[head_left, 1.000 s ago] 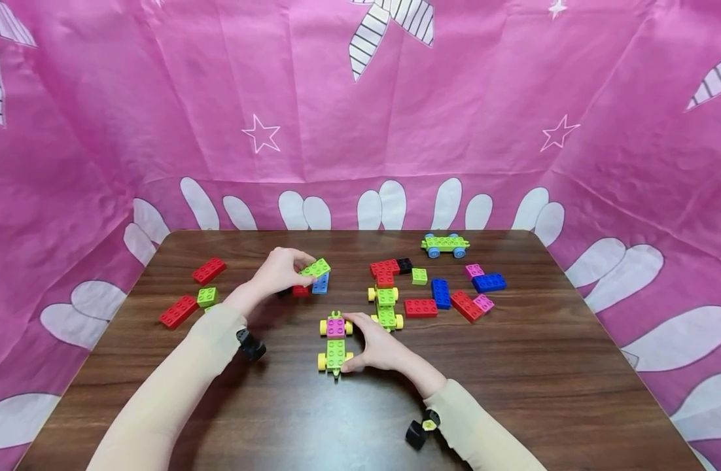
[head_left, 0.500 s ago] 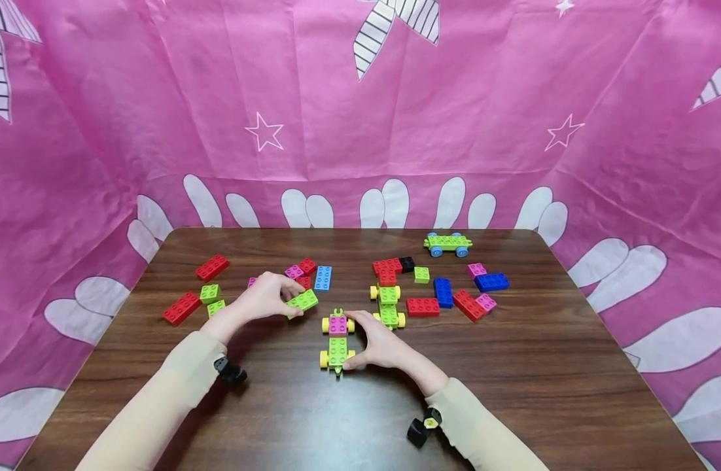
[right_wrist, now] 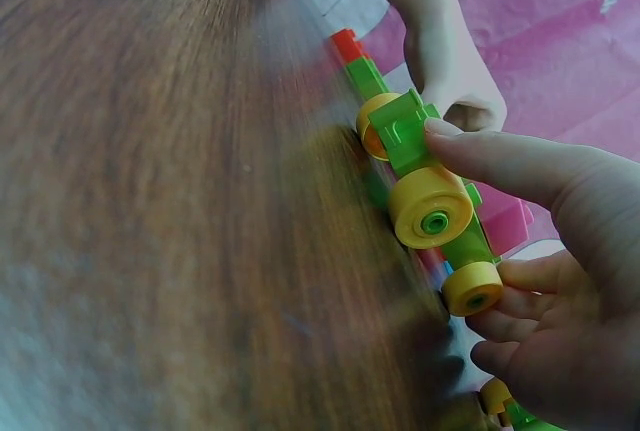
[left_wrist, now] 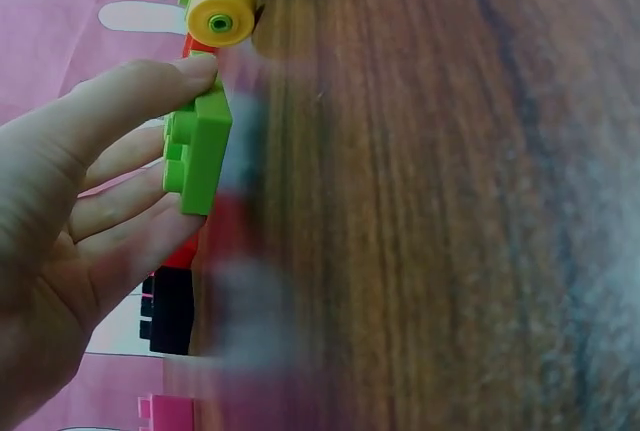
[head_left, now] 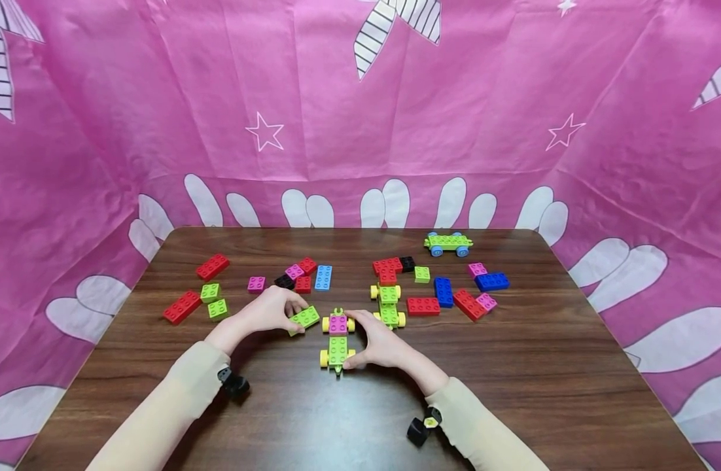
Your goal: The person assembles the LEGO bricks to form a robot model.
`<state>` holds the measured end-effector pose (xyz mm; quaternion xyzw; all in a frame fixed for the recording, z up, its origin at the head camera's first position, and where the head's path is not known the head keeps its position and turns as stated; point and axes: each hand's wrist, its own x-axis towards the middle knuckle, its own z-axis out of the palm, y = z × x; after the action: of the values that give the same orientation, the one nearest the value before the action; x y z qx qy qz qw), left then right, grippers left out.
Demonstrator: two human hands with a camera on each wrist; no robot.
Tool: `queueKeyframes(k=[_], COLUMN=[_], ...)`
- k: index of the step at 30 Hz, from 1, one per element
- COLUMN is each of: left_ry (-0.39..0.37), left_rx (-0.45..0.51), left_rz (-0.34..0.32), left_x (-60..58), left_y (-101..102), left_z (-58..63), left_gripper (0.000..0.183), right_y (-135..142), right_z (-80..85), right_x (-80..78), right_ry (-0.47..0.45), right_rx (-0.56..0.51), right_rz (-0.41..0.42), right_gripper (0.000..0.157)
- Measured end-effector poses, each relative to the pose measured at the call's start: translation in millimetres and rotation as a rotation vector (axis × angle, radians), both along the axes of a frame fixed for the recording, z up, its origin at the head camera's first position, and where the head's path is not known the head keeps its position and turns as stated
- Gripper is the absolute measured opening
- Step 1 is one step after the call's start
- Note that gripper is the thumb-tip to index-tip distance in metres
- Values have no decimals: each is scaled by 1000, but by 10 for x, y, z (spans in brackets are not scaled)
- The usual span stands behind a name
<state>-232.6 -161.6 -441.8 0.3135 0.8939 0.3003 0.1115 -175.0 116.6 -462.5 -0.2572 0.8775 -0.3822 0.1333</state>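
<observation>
My left hand (head_left: 269, 311) pinches a lime green building brick (head_left: 305, 317) between thumb and fingers, just left of a toy car base. In the left wrist view the brick (left_wrist: 207, 156) is held by its ends, studs facing the palm. The lime car base (head_left: 337, 352) has yellow wheels, and a pink brick (head_left: 337, 325) sits toward its far end. Thumb and fingers of my right hand (head_left: 385, 343) hold this base at both ends from the right. The right wrist view shows the thumb on one end, close to a yellow wheel (right_wrist: 432, 209).
Right of the held car stands another yellow-wheeled car (head_left: 388, 307). Farther back is a blue-wheeled car base (head_left: 448, 243). Loose bricks lie around, including a light blue one (head_left: 323, 277), a red one (head_left: 182, 307) at left and a dark blue one (head_left: 492, 282) at right.
My left hand has brought the lime brick down from over the light blue brick to beside the car base, lower over the table. My right hand stays on the car.
</observation>
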Motion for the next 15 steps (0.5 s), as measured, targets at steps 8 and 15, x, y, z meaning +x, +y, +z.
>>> queueKeyframes(k=[8,15], left_ry=[-22,-21], left_rx=[-19,-34], left_rz=[3,19], left_x=[6,28], left_y=[0,-4], left_z=[-9,-26], left_gripper=[44,50], right_y=[2,2], right_z=[-1,-3], right_x=[-3,4], right_ry=[7,7], right_rx=[3,1], right_rz=[-7,-1], right_gripper=[97,97])
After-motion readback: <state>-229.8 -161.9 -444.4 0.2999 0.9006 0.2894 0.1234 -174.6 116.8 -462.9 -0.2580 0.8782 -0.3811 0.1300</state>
